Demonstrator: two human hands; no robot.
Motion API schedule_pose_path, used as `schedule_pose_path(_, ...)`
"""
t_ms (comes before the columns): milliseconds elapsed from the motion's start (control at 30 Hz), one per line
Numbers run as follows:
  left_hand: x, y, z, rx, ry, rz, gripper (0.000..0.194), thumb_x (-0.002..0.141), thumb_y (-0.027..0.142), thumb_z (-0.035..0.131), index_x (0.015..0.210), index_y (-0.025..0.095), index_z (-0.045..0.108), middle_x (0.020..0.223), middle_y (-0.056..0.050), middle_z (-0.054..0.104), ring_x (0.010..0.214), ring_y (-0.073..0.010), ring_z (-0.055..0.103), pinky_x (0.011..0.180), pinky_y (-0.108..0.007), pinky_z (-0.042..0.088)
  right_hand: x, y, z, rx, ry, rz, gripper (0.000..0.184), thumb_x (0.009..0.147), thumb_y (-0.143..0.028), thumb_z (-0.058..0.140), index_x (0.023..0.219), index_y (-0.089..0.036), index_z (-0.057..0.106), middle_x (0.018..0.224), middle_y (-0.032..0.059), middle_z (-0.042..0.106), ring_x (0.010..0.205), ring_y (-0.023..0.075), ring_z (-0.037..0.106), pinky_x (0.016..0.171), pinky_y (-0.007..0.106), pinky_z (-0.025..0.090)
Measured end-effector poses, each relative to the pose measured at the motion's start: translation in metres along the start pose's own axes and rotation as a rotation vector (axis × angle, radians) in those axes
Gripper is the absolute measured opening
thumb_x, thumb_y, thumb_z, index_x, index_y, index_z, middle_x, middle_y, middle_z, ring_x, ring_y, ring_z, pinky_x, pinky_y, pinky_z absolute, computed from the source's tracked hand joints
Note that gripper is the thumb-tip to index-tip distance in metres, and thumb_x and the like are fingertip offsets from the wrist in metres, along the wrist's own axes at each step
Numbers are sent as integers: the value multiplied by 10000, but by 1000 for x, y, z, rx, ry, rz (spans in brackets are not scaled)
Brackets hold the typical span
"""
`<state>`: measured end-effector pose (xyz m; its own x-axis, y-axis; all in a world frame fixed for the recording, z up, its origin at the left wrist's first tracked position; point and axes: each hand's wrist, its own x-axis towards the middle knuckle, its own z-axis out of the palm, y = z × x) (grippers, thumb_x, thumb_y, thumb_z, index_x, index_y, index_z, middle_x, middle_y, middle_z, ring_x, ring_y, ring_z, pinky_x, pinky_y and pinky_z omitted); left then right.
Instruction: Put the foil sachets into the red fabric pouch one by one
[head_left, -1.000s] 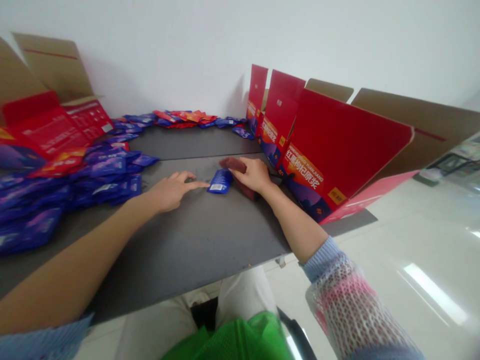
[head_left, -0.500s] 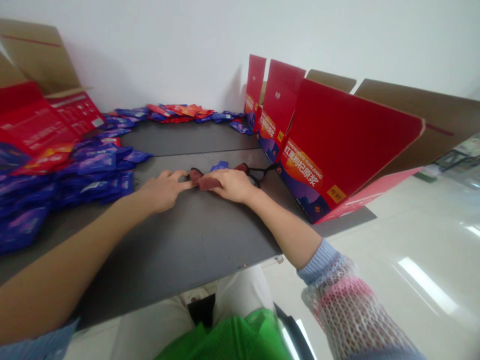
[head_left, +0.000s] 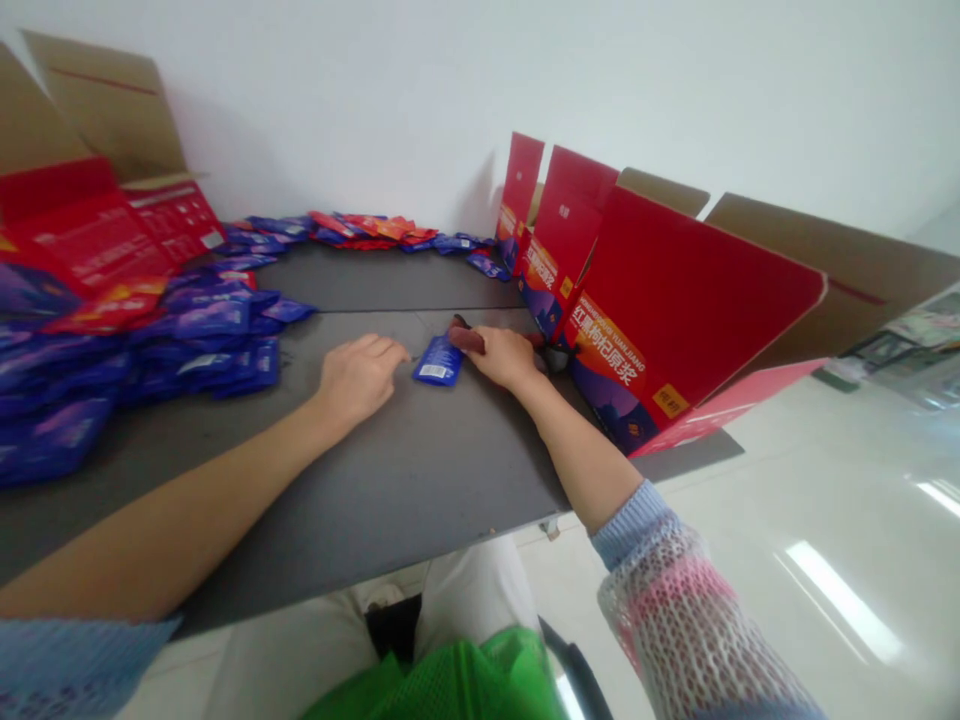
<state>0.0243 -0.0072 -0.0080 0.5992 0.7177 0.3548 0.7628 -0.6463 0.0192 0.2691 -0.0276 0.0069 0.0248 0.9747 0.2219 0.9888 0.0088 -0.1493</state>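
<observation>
My right hand (head_left: 504, 357) is closed around a dark red, black-edged thing (head_left: 466, 340); most of it is hidden, so its kind is unclear. A dark, lens-like piece (head_left: 555, 358) shows beyond the knuckles, beside the near right box. Just left of that hand, a blue sachet (head_left: 437, 363) with a white barcode label lies flat on the grey table (head_left: 375, 470). My left hand (head_left: 361, 378) is on the table left of the sachet and apart from it. Its fingers are curled together, and whatever they may hold is hidden.
Blue and red sachets (head_left: 217, 335) are heaped on the left, and more sachets (head_left: 360, 228) line the wall. Red cartons (head_left: 622, 330) with raised flaps stand along the right side. Another open carton (head_left: 82, 225) is at the far left.
My hands have moved apart: the right shifted rightward with the dark red thing, the left drew back from it, its fingers now curled. The blue sachet, mostly covered before, is now exposed.
</observation>
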Motion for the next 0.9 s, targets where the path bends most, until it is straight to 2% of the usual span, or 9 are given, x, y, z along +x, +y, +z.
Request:
schedule_pose_path(133,2,20,1,-86,114,-106,470,906,325,512,1329,154,625,1252,-140,690,1221,-312,580,912,-416,515,-1,-1,0,19,13,20,433,958,-588,474,1137,-283,723,1077,82,773,976,287,721,807,341,508)
schedule_pose_path(233,10,42,-1,-118,31,-88,700,893,499,548,1479,125,474,1363,-172,632,1315,-333,509,963,-426,491,-1,-1,1,62,30,31,433,940,-603,500,1089,-276,742,1027,86,781,959,288,728,794,339,514)
schedule_pose_path(333,18,60,-2,-101,-93,-131,949,844,623,590,1567,78,306,1320,-232,644,1272,-378,547,953,-444,482,1,0,3,135,93,71,405,934,-574,533,1065,-259,751,1006,90,783,971,280,730,802,332,519)
schedule_pose_path(467,22,61,-1,-71,-175,-164,558,970,379,439,1412,46,506,1124,-265,703,1075,-398,678,908,-483,485,1,-1,6,333,276,112,428,947,-538,543,1190,-229,713,1070,89,777,1038,263,719,847,327,521)
schedule_pose_path(567,19,43,0,-145,-116,-224,476,974,206,356,1394,74,538,1130,-260,705,1071,-400,692,921,-525,492,-3,-5,4,468,347,40,435,966,-523,530,1244,-224,680,1106,72,772,1044,235,719,856,306,520)
schedule_pose_path(667,16,20,5,-417,32,-342,517,993,245,393,1493,134,464,1234,-211,695,1176,-367,659,1019,-515,477,-10,-12,-2,532,362,-87,428,986,-487,523,1303,-222,641,1197,64,748,1097,204,700,900,281,510)
schedule_pose_path(733,15,11,10,-729,98,-479,542,1012,272,392,1541,155,387,1281,-182,680,1141,-313,686,1003,-493,519,-15,-19,-6,524,329,-184,401,996,-430,529,1331,-230,621,1280,55,715,1172,192,667,963,277,494)
schedule_pose_path(800,14,9,14,-1061,76,-618,526,1022,253,362,1538,146,368,1242,-172,696,994,-261,740,907,-479,585,-20,-28,-8,490,275,-284,397,997,-367,536,1370,-245,594,1370,43,664,1262,186,615,1045,288,461)
schedule_pose_path(900,17,8,14,-1389,-37,-721,390,979,161,414,1328,87,571,1015,-144,757,760,-205,748,776,-414,628,-27,-44,-4,437,180,-424,481,991,-299,541,1468,-256,504,1483,43,572,1383,176,514,1148,316,394)
